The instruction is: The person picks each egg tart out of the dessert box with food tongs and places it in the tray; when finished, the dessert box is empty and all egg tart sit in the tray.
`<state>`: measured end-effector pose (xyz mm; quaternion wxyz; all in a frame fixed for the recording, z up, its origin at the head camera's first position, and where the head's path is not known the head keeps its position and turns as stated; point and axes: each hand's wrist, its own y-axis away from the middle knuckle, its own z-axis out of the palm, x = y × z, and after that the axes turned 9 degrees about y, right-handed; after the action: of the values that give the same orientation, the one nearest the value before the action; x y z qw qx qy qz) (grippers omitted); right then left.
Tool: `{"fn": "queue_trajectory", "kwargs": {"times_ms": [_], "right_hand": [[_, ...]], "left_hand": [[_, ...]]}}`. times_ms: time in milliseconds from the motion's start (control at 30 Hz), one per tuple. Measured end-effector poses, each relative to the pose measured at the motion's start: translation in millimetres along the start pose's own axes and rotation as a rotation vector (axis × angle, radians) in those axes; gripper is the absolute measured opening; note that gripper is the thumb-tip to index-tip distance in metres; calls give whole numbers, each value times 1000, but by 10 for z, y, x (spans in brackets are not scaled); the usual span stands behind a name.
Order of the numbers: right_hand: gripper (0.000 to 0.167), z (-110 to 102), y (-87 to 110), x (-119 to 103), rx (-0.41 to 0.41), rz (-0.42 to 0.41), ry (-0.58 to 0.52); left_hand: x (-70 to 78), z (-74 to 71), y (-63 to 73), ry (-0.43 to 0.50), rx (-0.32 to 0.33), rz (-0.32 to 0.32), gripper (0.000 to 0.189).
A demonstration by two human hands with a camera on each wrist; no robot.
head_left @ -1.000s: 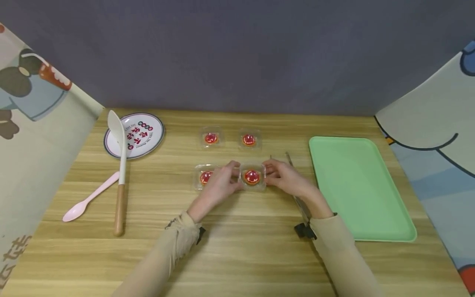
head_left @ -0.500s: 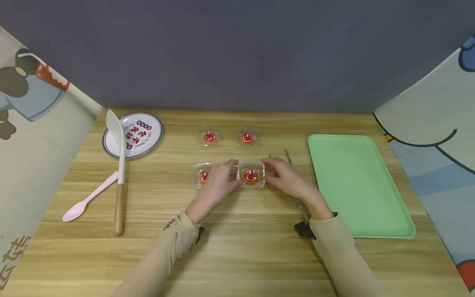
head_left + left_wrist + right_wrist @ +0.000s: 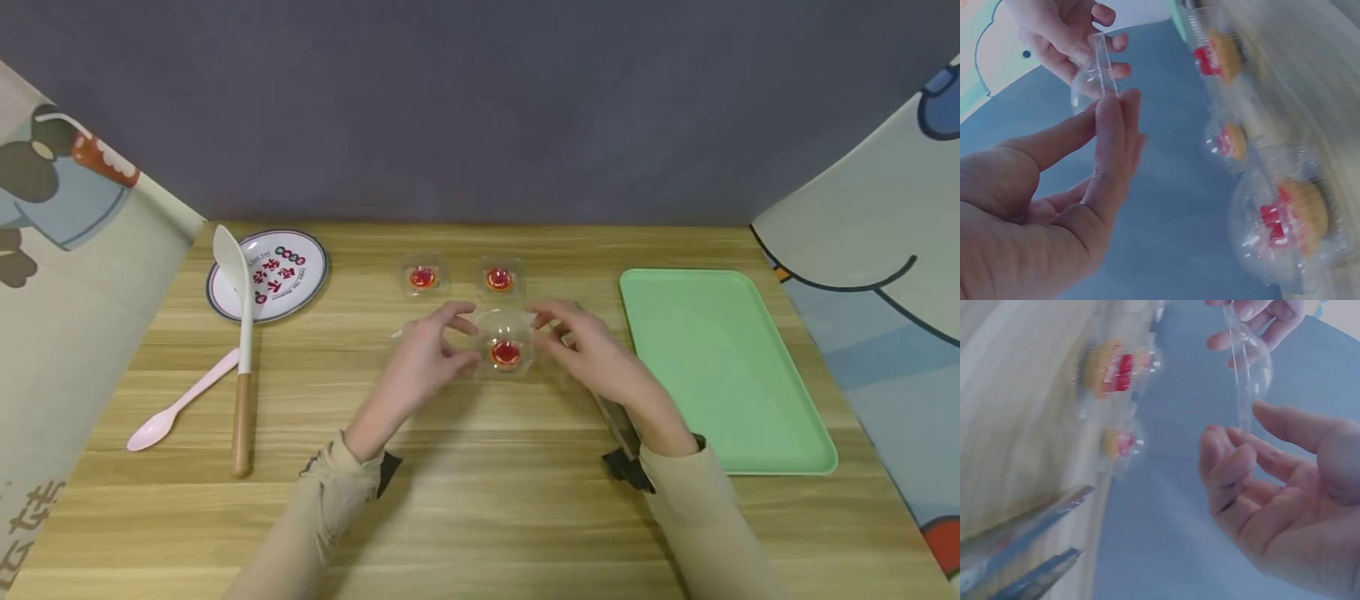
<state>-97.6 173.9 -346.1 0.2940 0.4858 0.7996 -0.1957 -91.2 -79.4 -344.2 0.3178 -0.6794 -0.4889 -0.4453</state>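
My left hand pinches one edge of a clear domed plastic lid between thumb and fingers. On the opposite edge my right hand holds the lid between thumb and fingertips. The lid is raised above the table, over a small tart with a red top in its clear base. Two more tarts in clear boxes, a left one and a right one, stand farther back. Another boxed tart shows in the left wrist view; in the head view my left hand mostly hides it.
Metal tongs lie under my right forearm, beside a green tray on the right. At the left, a white ladle with a wooden handle rests across a printed plate. A pink spoon lies next to it.
Both hands have risen, lifting the lid off the front right tart's base. My left hand now covers the front left box more fully in the head view.
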Motion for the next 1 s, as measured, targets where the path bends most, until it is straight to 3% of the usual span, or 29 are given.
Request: {"fn": "queue_trajectory", "kwargs": {"times_ms": [167, 300, 400, 667, 1000], "right_hand": [[40, -66, 90, -74, 42, 4, -125], [36, -46, 127, -45, 92, -15, -239], [33, -28, 150, -14, 113, -30, -288], [28, 23, 198, 16, 162, -28, -358], [25, 64, 231, -27, 214, 38, -377]], "left_hand": [[23, -32, 33, 94, 23, 99, 54], [45, -37, 51, 124, 22, 144, 37], [59, -38, 65, 108, 9, 159, 26], [75, -23, 82, 76, -17, 221, 21], [67, -29, 88, 2, -32, 223, 12]]}}
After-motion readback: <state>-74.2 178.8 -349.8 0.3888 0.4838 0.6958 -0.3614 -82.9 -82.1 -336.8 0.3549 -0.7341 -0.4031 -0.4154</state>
